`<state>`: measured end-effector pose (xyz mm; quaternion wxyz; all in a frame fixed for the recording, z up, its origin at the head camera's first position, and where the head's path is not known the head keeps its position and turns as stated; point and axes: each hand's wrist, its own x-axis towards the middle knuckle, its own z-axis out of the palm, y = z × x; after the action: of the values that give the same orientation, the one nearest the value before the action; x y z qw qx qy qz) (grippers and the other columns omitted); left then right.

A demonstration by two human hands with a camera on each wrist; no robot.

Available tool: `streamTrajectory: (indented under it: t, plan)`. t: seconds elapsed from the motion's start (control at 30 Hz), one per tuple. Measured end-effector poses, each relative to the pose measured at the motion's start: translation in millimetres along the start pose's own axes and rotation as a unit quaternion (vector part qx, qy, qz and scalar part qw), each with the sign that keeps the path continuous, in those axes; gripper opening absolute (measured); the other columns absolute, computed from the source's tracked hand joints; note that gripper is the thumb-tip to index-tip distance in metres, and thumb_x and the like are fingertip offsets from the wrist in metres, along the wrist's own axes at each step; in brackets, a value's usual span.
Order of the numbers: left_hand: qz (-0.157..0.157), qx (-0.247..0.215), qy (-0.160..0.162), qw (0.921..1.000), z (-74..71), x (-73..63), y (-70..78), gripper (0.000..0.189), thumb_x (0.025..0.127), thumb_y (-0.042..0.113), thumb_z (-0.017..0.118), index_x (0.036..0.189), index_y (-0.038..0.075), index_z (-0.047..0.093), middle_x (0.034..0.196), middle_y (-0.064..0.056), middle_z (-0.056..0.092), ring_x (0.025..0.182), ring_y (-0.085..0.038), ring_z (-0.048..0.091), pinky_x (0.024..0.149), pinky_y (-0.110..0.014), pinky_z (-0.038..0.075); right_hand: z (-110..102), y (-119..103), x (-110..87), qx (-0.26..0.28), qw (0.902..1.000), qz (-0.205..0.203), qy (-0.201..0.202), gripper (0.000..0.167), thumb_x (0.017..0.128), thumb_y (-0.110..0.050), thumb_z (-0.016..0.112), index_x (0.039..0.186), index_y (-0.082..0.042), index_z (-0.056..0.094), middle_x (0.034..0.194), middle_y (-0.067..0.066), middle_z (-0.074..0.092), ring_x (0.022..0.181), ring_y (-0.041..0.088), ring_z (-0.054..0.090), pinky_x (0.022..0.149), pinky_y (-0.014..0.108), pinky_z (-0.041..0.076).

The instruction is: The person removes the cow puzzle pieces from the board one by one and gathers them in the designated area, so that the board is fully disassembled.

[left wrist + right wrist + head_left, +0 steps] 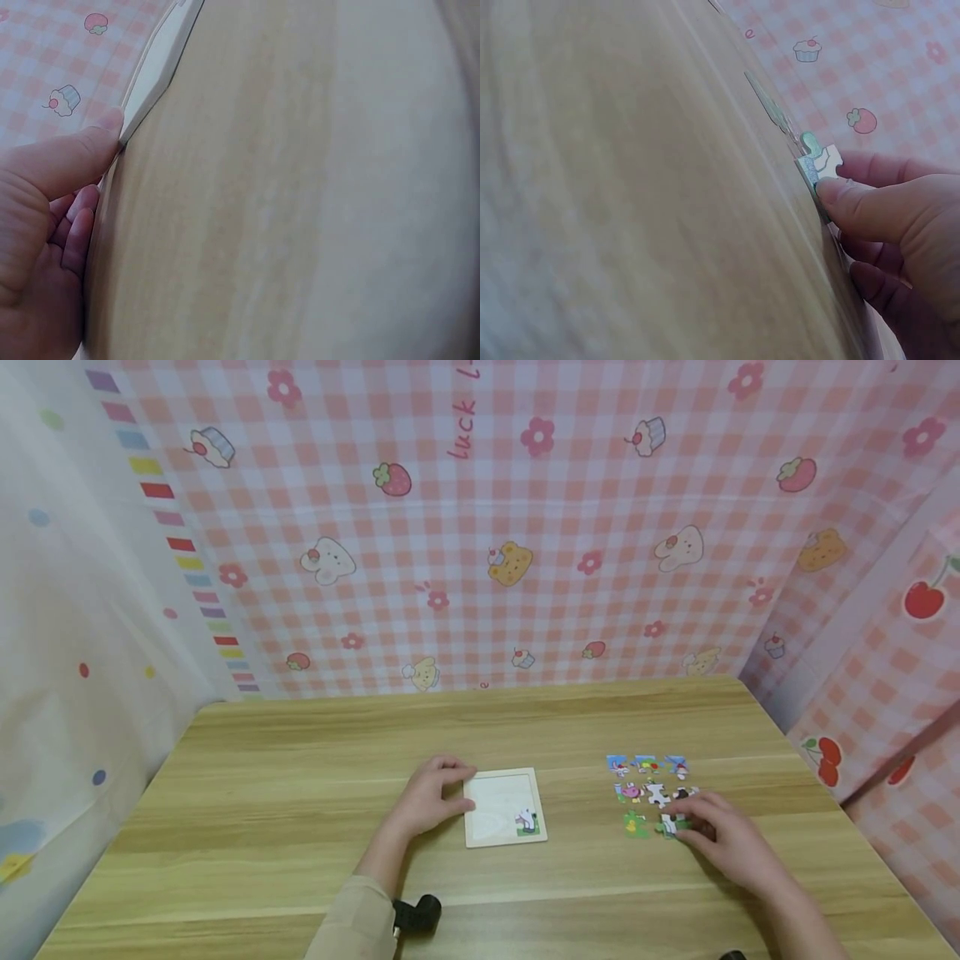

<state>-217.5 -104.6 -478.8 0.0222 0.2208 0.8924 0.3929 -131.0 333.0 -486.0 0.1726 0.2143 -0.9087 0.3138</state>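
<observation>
A square wooden puzzle tray (495,806) lies on the table with one puzzle piece (527,821) in its near right corner. My left hand (432,797) holds the tray at its left edge, index finger by the far corner and thumb lower down. In the left wrist view the thumb (94,146) touches the tray's rim (154,94). To the right, my right hand (723,835) pinches a green-and-white puzzle piece (670,825) between thumb and fingers. The right wrist view shows this piece (826,161) tilted up in the fingertips.
Several loose puzzle pieces (647,765) lie in rough rows beyond and left of my right hand, including a mostly white one (657,794) and a green one (635,824). A black device (420,914) sits at my left wrist. A checked cloth (480,610) hangs behind the table (300,777).
</observation>
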Motion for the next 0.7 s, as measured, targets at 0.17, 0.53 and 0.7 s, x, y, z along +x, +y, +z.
streamTrajectory:
  t: [0.17,0.53,0.7]
  plan:
    - [0.0,-0.003,0.0,1.0,-0.9,-0.7,1.0,0.045,0.086,0.009,0.084,0.128,-0.001,0.072,0.131,-0.018,0.061,0.125,-0.038,0.054,0.113,-0.056,0.04,0.4,-0.7,-0.1,-0.001,1.0,-0.001,0.001,0.045,0.073,0.013,0.085,0.108,-0.012,0.075,0.095,-0.004,0.062,0.079,-0.001,0.052,0.06,0.021,0.048]
    - [-0.001,-0.004,-0.002,1.0,-1.7,-1.0,2.7,0.045,0.086,0.009,0.084,0.128,0.0,0.072,0.131,-0.018,0.061,0.124,-0.038,0.054,0.112,-0.056,0.04,-1.4,-5.8,1.2,0.002,0.9993,0.011,0.034,0.035,0.076,0.012,0.083,0.105,-0.008,0.077,0.102,0.005,0.069,0.088,0.001,0.059,0.071,0.013,0.048]
    - [0.004,-0.005,-0.001,1.0,-1.6,-0.9,2.1,0.045,0.086,0.009,0.084,0.128,-0.001,0.071,0.131,-0.018,0.061,0.124,-0.038,0.055,0.112,-0.056,0.04,0.5,-17.2,8.7,0.006,0.9988,-0.014,0.046,0.035,0.075,0.014,0.082,0.104,-0.004,0.076,0.096,0.004,0.07,0.081,-0.001,0.055,0.066,0.012,0.047]
